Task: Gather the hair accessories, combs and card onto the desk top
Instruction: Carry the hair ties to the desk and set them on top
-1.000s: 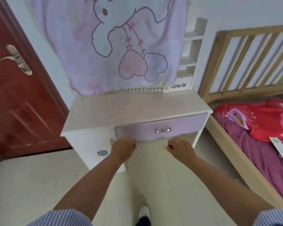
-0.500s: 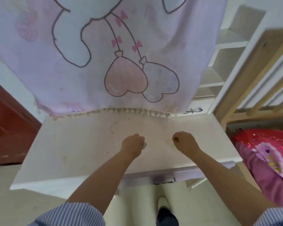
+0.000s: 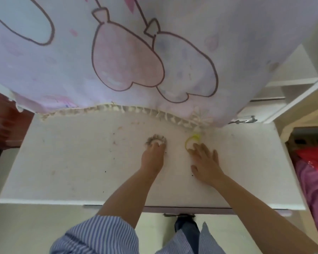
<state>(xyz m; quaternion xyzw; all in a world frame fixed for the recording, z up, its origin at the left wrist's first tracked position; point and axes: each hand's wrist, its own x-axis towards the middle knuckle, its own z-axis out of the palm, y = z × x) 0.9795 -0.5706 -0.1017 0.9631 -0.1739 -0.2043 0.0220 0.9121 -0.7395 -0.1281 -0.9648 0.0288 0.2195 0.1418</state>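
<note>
A grey ruffled hair tie (image 3: 155, 139) lies on the white desk top (image 3: 77, 162), near its back middle. My left hand (image 3: 152, 156) rests flat behind it, fingertips touching its near edge. To the right lies a yellow hair band (image 3: 192, 141), a thin loop. My right hand (image 3: 204, 162) is spread flat on the desk, fingertips on the loop's near side. Neither hand grips anything. No combs or card are in view.
A lilac cartoon cloth (image 3: 136, 61) with a fringed hem hangs over the desk's back edge. White shelves (image 3: 292, 85) and a wooden bed frame (image 3: 301, 105) stand at right, with red and pink bedding (image 3: 314, 162) below. The lilac drawer front (image 3: 182, 210) shows under the desk's near edge.
Both hands moved from the drawer front up onto the desk top. The fists have opened, and the grey hair tie and yellow band now lie on the desk at the fingertips.
</note>
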